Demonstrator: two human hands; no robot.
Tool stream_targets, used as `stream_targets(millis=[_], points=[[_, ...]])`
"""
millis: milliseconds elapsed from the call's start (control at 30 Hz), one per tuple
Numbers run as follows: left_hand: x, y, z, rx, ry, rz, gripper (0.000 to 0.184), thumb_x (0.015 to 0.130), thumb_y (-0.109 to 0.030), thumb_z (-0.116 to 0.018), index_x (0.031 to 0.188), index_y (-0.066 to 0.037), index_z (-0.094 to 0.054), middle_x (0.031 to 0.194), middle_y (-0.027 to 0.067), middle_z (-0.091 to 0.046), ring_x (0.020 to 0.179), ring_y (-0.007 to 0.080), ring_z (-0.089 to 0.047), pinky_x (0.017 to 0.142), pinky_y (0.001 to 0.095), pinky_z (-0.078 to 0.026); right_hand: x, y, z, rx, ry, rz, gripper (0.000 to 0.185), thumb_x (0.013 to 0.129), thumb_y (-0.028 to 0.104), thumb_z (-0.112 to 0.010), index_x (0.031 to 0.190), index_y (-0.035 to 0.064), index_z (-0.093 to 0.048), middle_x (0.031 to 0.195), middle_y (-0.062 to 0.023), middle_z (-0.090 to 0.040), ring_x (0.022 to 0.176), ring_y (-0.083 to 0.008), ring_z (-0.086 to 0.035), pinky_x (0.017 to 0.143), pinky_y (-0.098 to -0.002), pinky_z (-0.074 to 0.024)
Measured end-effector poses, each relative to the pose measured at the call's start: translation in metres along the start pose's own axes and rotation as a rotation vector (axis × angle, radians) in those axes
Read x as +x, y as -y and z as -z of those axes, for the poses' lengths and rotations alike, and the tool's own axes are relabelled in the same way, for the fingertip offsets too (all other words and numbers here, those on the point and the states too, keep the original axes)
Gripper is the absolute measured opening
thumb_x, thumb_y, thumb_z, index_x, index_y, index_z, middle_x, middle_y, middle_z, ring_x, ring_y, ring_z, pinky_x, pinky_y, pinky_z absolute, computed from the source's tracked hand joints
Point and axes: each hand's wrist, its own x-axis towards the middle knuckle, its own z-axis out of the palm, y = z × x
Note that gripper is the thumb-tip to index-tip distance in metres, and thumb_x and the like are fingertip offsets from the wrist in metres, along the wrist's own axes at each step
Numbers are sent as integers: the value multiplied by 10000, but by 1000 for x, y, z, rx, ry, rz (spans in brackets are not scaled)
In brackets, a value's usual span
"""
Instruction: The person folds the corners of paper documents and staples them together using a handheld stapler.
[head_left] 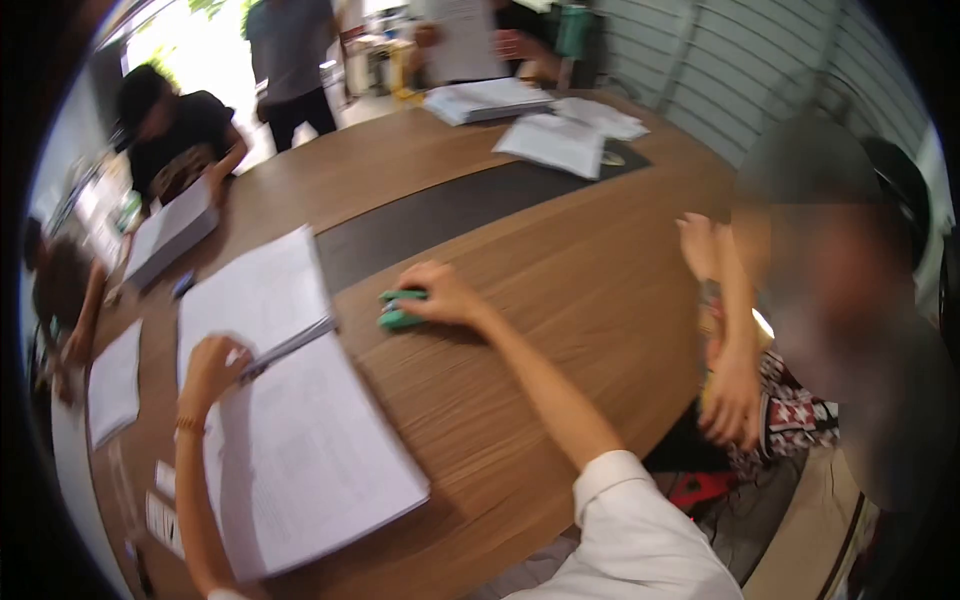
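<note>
Stapler [402, 314], green, sits just right of the paper stack [315, 460], with the right hand [440, 293] closed around it; it looks light and stiff, best gripped along its sides. At the stack's middle, I cannot tell whether the left hand [212, 372] pinches anything. Sliding room lies right of the stack's edge.

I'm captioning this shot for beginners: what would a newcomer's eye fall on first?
Probably the small green tool in the right hand, bright against the brown table. Next, the large spread of white pages to its left, with the left hand near the line where the two halves meet. Beyond them, a black strip runs across the table.
</note>
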Motion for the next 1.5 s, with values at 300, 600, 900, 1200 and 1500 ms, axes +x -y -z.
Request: stream_targets(millis=[300,600,900,1200,1500], points=[[11,31,-26,-83,-40,-84,89,678,-93,-676,657,-38,-610,726,115,-604,727,298,-557,673,401,-433,2,1,-9,-4,-15,-83,287,722,367,-673,824,99,-671,893,-70,-629,928,-246,-548,852,-373,-391],[6,52,-36,74,1,-63,123,698,-139,-660,658,-38,-603,726,124,-580,744,309,-538,675,418,-430,-3,9,-9,13,-39,-90,312,701,388,-688,813,98,-667,883,-63,-628,921,-241,-549,831,-373,-398],[-3,-32,5,-47,-28,-41,181,785,-102,-598,948,-40,-646,964,112,-629,926,276,-570,839,373,-416,1,-2,-8,53,-25,-2,270,751,330,-666,834,73,-671,874,-97,-644,850,-256,-583,767,-368,-450],[-20,-84,13,-517,106,213,248,871,-115,-515,1068,-9,-621,1038,140,-628,843,221,-598,734,286,-473,12,26,8,282,-137,-340,189,854,187,-585,952,36,-644,874,-87,-633,748,-141,-582,637,-260,-484],[-12,-106,-5,-582,-74,183,295,834,-195,-585,1040,10,-630,995,152,-643,814,230,-618,758,313,-479,-14,120,-54,648,-73,-501,334,930,230,-463,1155,-2,-545,1083,-97,-600,960,-146,-555,828,-267,-435]])
